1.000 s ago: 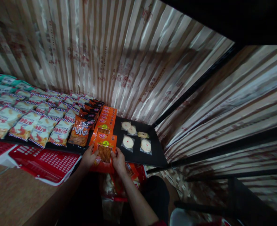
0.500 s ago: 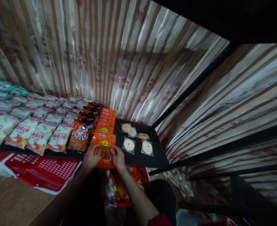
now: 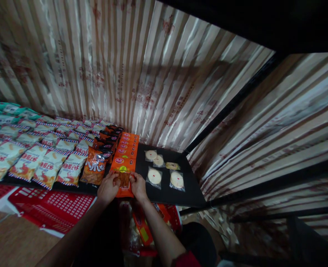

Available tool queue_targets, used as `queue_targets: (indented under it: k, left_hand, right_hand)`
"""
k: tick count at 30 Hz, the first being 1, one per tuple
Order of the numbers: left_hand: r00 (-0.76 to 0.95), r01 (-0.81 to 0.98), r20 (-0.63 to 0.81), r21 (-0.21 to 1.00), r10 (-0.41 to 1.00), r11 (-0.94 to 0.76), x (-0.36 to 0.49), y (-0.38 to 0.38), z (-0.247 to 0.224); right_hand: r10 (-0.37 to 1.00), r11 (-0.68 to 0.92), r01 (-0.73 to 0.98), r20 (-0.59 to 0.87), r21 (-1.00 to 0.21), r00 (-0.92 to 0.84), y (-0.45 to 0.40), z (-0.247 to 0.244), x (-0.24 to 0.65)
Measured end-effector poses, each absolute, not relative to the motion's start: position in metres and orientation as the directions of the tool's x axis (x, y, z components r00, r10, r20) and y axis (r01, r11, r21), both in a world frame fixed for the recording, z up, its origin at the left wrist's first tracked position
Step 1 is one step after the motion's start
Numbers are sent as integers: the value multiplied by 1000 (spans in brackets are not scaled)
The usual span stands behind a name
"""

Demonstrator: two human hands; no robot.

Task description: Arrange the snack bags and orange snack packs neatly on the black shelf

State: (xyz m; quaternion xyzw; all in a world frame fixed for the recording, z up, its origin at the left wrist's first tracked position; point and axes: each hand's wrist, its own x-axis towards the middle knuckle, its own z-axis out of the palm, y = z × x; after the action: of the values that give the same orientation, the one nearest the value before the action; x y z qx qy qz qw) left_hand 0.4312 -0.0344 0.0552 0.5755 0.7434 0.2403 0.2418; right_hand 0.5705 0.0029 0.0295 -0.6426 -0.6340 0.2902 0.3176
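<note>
An orange snack packet (image 3: pixel 124 167) with a clear window showing brown sticks lies at the front of a row of matching orange packets (image 3: pixel 128 144) on the black shelf (image 3: pixel 177 198). My left hand (image 3: pixel 108 188) grips its left edge, fingers curled over it. On the opposite edge, my right hand (image 3: pixel 138 187) pinches the same packet. Just left of my left hand stands an orange-and-black snack bag (image 3: pixel 94 167), with more of its kind behind. Right of my right hand lie several clear-wrapped round white crackers (image 3: pixel 154 176).
White snack bags (image 3: pixel 72 168) fill the shelf's left part, with green bags (image 3: pixel 6 118) behind them. Below are a red basket (image 3: pixel 52 207) and another basket holding orange packets (image 3: pixel 143 226). A black post (image 3: pixel 233 102) and striped sheeting (image 3: pixel 130 66) bound the right and back.
Both hands have moved the orange packet slightly back on the shelf, closer against the row behind it. The view has shifted a little.
</note>
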Motion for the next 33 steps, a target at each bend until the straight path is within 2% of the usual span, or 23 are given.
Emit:
queue_targets:
  k: [14,19,24,33]
  left_hand:
    - [-228,817,-123,516,966,258,441,-22,64]
    - [-234,837,-64,495,970,234,442,-19,57]
    - [-190,869,31,471,981,153,443,-19,46]
    - [-129,898,69,431,989,87,449,-18,54]
  right_hand:
    - [998,-46,619,-5,-784,68,18,24,573]
    - [997,-22,611,28,-791,72,21,19,573]
    - [998,-53,581,-19,-812,65,21,17,573]
    - [997,-68,554,-43,-830,59,21,20,572]
